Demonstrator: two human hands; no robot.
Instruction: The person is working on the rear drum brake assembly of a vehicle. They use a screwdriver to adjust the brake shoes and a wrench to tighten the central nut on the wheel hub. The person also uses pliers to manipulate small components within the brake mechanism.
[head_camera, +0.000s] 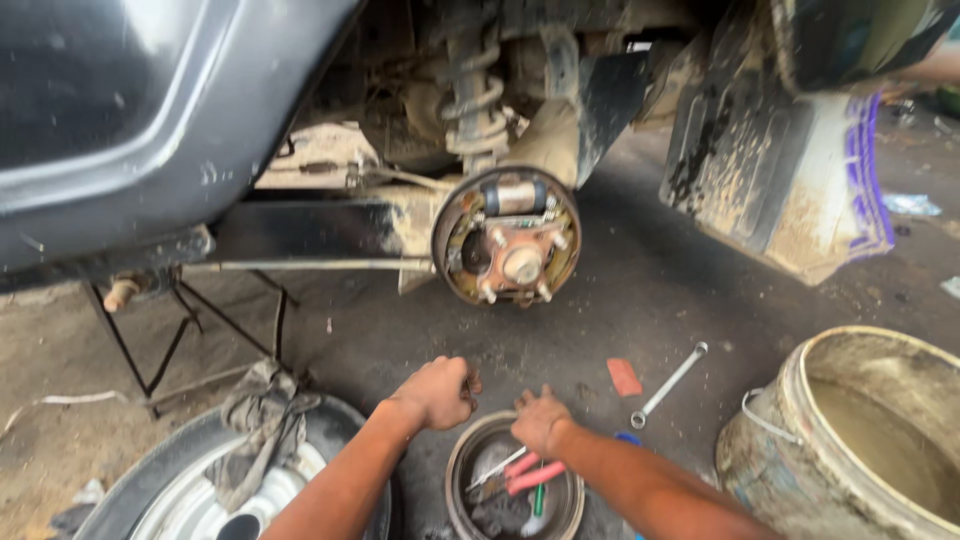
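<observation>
Two hands down at the brake drum (462, 478), which lies open side up on the floor just below the bare hub (521, 262) and serves as a parts tray: pink-handled pliers (530, 474), a green-handled tool and some small bits sit inside. Left hand (440, 392) hovers over the drum's left rim, fingers curled into a loose fist; can't tell if it holds anything. Right hand (541, 418) rests at the top edge of the drum, fingers bent down, seemingly empty, the pliers just beside it. Backing plate (452, 245) is exposed, wheel cylinder up top, shoes look to be off. My read: mid brake service, picking a tool or part out of the drum. Next move calls for a firm grip on one item without tipping the rest, then a reach up to the hub. Spanner (668, 384) lies on the floor right of the drum, bucket (765, 440) further right, wheel with rag (262, 425) to the left.
</observation>
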